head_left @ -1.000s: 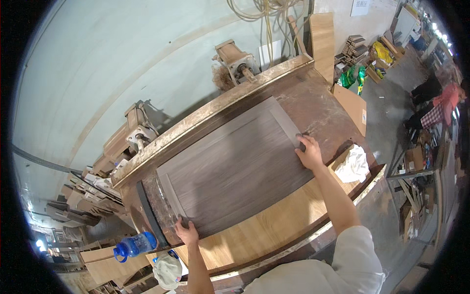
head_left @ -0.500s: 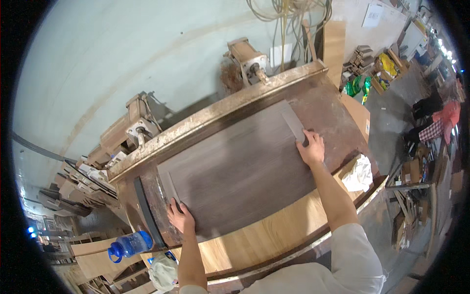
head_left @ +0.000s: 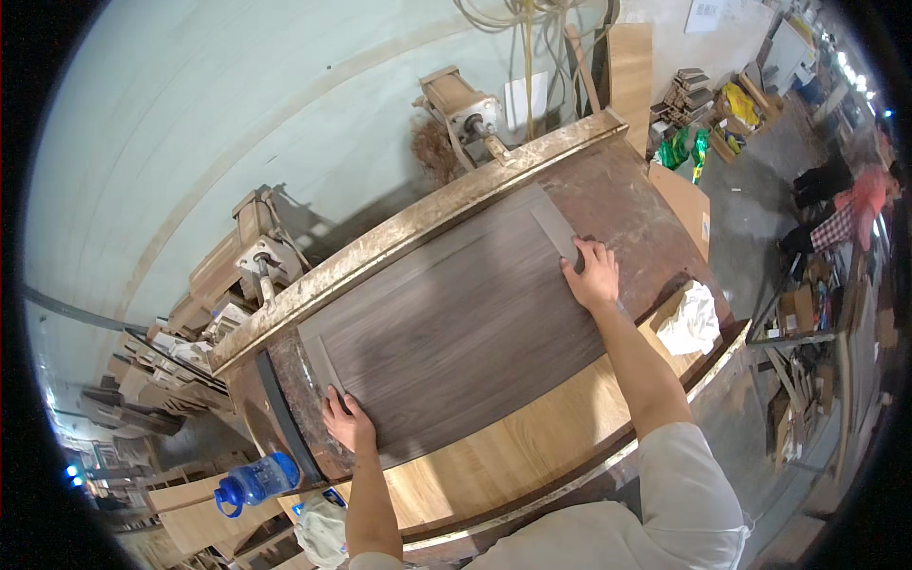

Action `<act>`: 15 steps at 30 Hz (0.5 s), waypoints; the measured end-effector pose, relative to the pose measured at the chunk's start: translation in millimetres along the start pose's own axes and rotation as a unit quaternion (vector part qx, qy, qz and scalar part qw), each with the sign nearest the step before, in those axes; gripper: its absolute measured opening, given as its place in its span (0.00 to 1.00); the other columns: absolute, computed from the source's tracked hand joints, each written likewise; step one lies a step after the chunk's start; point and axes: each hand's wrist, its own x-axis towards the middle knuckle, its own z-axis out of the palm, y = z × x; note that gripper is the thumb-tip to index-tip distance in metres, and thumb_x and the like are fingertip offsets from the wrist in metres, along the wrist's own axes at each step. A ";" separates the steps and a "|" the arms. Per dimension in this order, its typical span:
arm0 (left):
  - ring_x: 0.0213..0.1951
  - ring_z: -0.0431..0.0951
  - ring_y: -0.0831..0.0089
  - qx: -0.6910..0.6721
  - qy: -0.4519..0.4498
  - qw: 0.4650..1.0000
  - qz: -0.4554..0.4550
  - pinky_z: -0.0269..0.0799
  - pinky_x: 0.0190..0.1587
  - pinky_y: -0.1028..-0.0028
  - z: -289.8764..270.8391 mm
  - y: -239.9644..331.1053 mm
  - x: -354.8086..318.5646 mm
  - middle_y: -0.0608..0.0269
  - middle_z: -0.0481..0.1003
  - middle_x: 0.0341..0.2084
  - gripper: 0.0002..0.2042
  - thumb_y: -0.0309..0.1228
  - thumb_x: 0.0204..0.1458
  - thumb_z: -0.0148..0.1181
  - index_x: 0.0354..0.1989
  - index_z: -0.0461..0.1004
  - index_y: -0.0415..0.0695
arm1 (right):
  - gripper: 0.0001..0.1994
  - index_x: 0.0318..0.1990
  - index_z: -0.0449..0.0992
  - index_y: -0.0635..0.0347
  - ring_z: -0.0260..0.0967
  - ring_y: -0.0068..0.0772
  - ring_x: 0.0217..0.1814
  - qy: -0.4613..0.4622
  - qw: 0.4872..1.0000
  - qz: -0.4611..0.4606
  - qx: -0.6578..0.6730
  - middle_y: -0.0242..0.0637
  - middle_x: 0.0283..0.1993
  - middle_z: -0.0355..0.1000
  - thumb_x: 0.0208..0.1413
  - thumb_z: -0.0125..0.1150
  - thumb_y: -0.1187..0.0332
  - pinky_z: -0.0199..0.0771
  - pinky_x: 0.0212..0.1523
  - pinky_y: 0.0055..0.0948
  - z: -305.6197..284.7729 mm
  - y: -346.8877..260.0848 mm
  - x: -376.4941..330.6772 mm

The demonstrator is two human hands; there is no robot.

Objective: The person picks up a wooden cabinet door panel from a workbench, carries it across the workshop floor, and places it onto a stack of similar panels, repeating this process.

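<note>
A wide grey-brown wood-grain panel [head_left: 456, 332] lies flat on the worn brown bench top [head_left: 608, 204], over a pale wood-grain board [head_left: 513, 456]. Along each short end of the panel runs a narrow grey strip. My left hand [head_left: 350, 423] grips the near end of the left strip [head_left: 328, 363], thumb on one side and fingers on the other. At the opposite end, my right hand [head_left: 593, 275] has its thumb and fingers around the near end of the right strip [head_left: 553, 223]. What lies beneath my fingertips is hidden.
A dusty rail [head_left: 418, 223] with two cylinders [head_left: 461, 104] behind it borders the bench's far side. A black bar [head_left: 285, 413] and a blue water bottle [head_left: 258, 480] are at left. Crumpled white paper [head_left: 691, 321] sits at right. Another person [head_left: 860, 209] is far right.
The view has shifted slightly. The panel appears a little nearer the far rail, with both hands still at its end strips.
</note>
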 end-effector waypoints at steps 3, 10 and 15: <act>0.58 0.68 0.45 0.001 -0.003 1.000 0.002 0.65 0.59 0.52 0.2 -3.6 -0.4 0.45 0.69 0.58 0.22 0.42 0.65 0.51 0.66 0.68 0.51 | 0.25 0.62 0.72 0.41 0.61 0.42 0.63 -0.027 1.000 0.003 -0.011 0.34 0.59 0.67 0.56 0.64 0.53 0.62 0.62 0.44 -4.8 -5.0 0.4; 0.60 0.66 0.45 -0.015 -0.016 1.000 -0.021 0.61 0.62 0.51 -2.4 -0.3 -0.2 0.43 0.67 0.60 0.22 0.41 0.64 0.52 0.66 0.69 0.51 | 0.25 0.62 0.72 0.40 0.61 0.43 0.63 -0.039 0.999 0.010 -0.017 0.33 0.59 0.66 0.57 0.63 0.52 0.61 0.63 0.44 -3.2 -4.4 -1.0; 0.61 0.66 0.46 -0.002 -0.020 0.999 -0.041 0.61 0.63 0.51 -3.2 2.4 -3.6 0.44 0.67 0.61 0.23 0.41 0.64 0.52 0.66 0.68 0.52 | 0.24 0.62 0.73 0.39 0.61 0.41 0.63 -0.023 1.000 0.003 -0.020 0.33 0.60 0.66 0.56 0.64 0.53 0.61 0.63 0.43 1.6 -1.6 -1.8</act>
